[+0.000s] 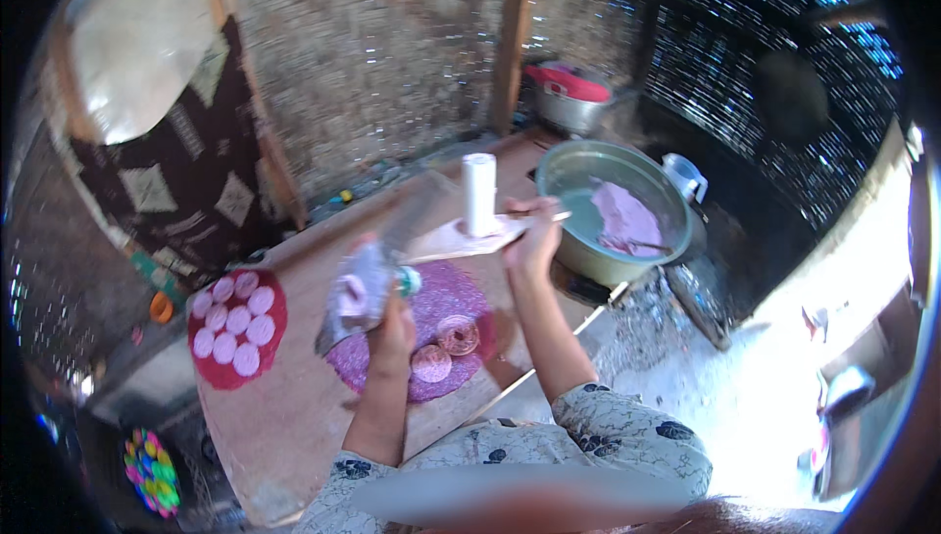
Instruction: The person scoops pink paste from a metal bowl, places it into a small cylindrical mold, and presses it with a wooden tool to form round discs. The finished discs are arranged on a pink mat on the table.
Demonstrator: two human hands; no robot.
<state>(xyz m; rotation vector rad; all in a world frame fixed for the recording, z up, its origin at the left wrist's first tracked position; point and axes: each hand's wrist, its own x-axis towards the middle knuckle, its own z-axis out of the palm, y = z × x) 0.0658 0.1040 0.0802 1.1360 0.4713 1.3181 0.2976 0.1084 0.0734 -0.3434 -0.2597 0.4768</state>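
In my right hand [532,245] is the end of a flat wooden board [446,243], with a white upright tube [479,191] standing on it; the fingers are closed round the board. My left hand [394,326], partly smeared by motion, is closed on a crumpled grey-lilac thing [358,289] that looks like cloth or a bag, with a green round end [409,282] beside it. Beneath both hands lies a round purple mat [368,362]. It carries two round things, a pink coil [431,363] and a browner, openwork disc [458,335].
On the table [279,446], a red mat [278,343] at left bears several pink coils [237,319]. Beyond my right hand, a green basin [559,240] holds pink dough [625,215] near a clear jug [684,176]. A metal pot [573,107] stands by the woven wall [372,53].
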